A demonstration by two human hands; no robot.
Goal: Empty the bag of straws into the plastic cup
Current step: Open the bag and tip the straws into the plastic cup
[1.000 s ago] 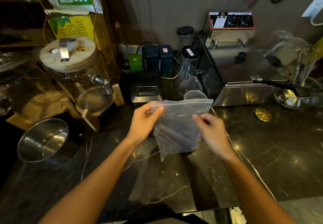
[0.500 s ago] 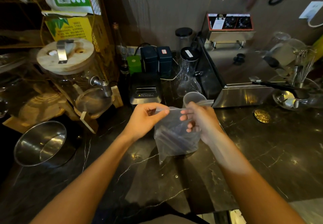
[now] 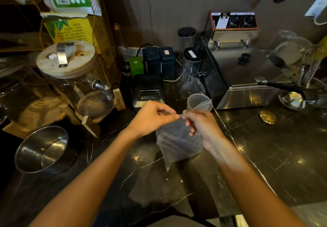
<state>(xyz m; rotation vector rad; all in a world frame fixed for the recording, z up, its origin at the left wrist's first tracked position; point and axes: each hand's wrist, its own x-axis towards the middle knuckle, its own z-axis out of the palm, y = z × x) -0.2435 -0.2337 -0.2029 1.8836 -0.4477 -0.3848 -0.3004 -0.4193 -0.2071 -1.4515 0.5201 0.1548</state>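
A clear zip bag (image 3: 177, 143) with several dark straws inside hangs above the dark marble counter (image 3: 265, 156). My left hand (image 3: 150, 117) pinches the bag's top edge from the left. My right hand (image 3: 201, 126) pinches the same top edge from the right, fingertips almost touching the left ones. The bag's top is bunched between both hands. A translucent plastic cup (image 3: 198, 102) stands upright just behind my right hand, partly hidden by it.
A steel bowl (image 3: 42, 149) lies at the left. A glass dispenser with wooden lid (image 3: 70, 71) stands behind it. A black receipt printer (image 3: 148, 92), a glass carafe (image 3: 192, 78) and a steel fryer (image 3: 247, 78) line the back. A gold disc (image 3: 268, 117) lies at the right.
My right hand moved up from the bag's side to its top edge, meeting my left hand. The bag's top went from spread wide to pinched together.
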